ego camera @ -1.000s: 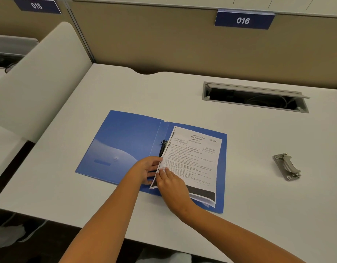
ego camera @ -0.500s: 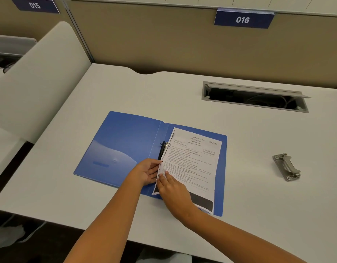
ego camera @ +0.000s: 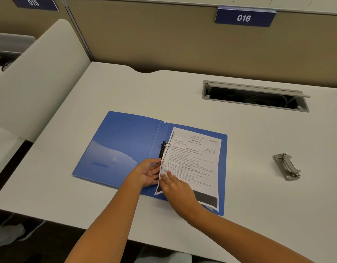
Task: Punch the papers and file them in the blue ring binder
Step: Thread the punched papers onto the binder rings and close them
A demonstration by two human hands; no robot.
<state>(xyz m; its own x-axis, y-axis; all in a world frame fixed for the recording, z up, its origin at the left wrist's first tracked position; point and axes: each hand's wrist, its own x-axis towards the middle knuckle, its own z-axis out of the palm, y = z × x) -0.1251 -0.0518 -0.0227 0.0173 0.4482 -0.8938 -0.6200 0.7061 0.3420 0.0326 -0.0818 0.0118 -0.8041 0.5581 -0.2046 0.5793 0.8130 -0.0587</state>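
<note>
The blue ring binder (ego camera: 118,149) lies open on the white desk. A stack of printed papers (ego camera: 194,164) rests on its right half, with the upper hole on the top metal ring (ego camera: 167,144) of the black ring bar. My left hand (ego camera: 147,173) lies palm up by the spine, its fingers under the papers' lifted left edge. My right hand (ego camera: 176,186) presses its fingertips on top of the papers near that same edge. The lower ring is hidden behind my hands.
A grey metal hole punch (ego camera: 287,166) sits on the desk to the right. A cable slot (ego camera: 255,96) with its lid up is at the back right. A white divider panel (ego camera: 36,73) stands on the left, and a beige partition at the back.
The papers have slid up and further onto the right cover. Both hands stay at the lower left edge; my left hand has turned more palm up.
</note>
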